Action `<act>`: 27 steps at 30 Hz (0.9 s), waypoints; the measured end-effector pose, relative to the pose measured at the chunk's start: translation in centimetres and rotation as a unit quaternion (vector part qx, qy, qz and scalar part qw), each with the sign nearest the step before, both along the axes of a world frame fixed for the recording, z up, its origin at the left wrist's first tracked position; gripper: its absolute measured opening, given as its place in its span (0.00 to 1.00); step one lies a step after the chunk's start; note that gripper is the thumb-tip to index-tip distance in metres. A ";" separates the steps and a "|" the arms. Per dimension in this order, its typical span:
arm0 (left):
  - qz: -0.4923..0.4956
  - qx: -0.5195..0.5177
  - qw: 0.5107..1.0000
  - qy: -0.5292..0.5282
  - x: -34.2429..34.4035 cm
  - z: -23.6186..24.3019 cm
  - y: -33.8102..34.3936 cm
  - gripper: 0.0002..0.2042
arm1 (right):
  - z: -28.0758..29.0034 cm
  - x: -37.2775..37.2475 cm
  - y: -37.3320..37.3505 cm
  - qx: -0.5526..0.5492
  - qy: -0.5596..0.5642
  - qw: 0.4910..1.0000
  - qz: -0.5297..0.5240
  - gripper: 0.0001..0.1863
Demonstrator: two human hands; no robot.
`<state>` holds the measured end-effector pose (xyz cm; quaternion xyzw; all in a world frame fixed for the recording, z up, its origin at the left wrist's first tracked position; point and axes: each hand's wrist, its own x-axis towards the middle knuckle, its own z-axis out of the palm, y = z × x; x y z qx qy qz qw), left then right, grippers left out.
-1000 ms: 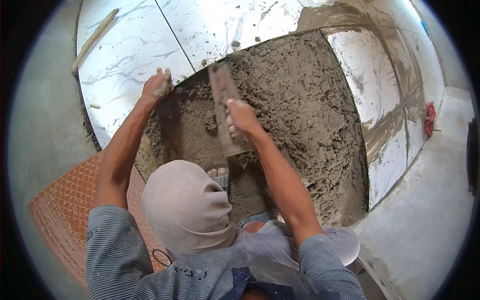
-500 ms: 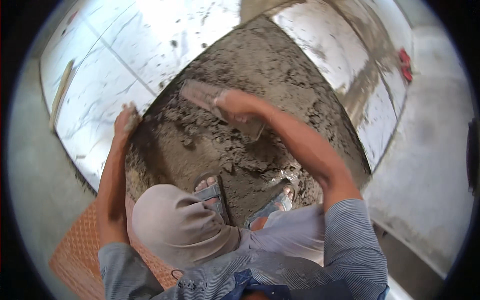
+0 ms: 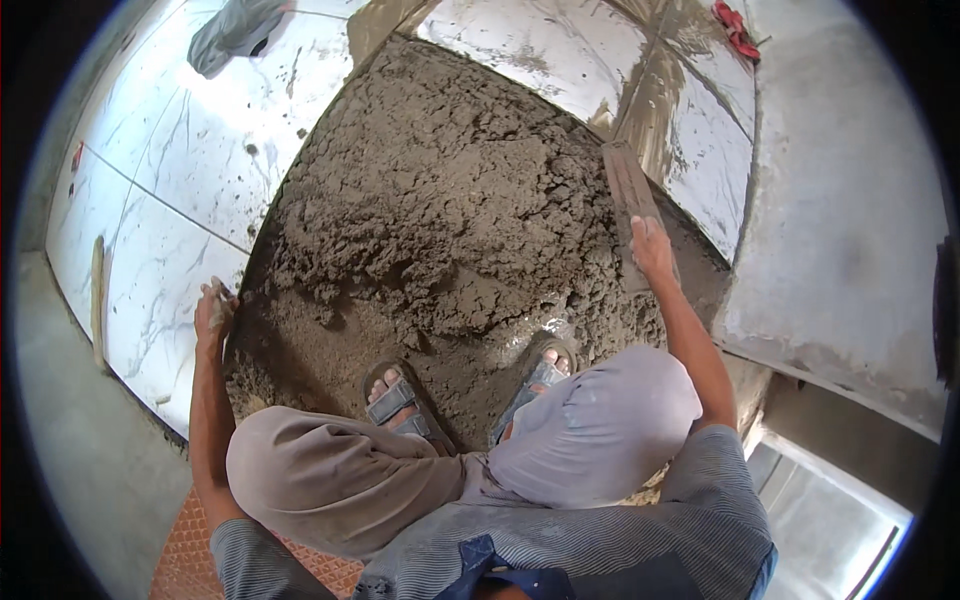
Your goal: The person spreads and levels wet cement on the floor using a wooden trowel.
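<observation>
A pale wooden stick (image 3: 98,300) lies along the left edge of the white marbled tiles (image 3: 165,260). At their right edge rests the left hand (image 3: 213,312); I can't tell whether it grips anything. Then lumpy brown mortar (image 3: 450,190), probably heavy and soft, two grey-strapped sandals (image 3: 395,400) in the way at its near edge. By its right edge, well apart from the left, the right hand (image 3: 652,248) is clamped on a long, flat brown float (image 3: 625,180), likely stiff and light, best held mid-length.
</observation>
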<state>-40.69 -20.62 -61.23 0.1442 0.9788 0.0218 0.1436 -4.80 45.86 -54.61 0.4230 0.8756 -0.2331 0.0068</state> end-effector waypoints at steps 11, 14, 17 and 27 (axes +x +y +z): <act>-0.006 0.012 1.000 0.018 -0.8 -0.3 0.8 0.27 | -6.2 2.3 -5.7 -0.022 0.174 0.972 0.155 0.24; -0.011 0.010 1.000 0.009 -0.9 -0.4 0.3 0.23 | -5.7 1.7 -8.8 -0.205 0.124 0.971 -0.018 0.24; -0.014 -0.036 0.999 -0.008 -0.2 0.9 1.9 0.12 | -3.2 0.2 -9.8 -0.286 0.089 0.953 -0.046 0.24; -0.042 0.032 0.999 -0.007 -1.2 -0.8 0.8 0.10 | -2.0 -0.9 -9.0 -0.363 0.053 0.930 -0.010 0.22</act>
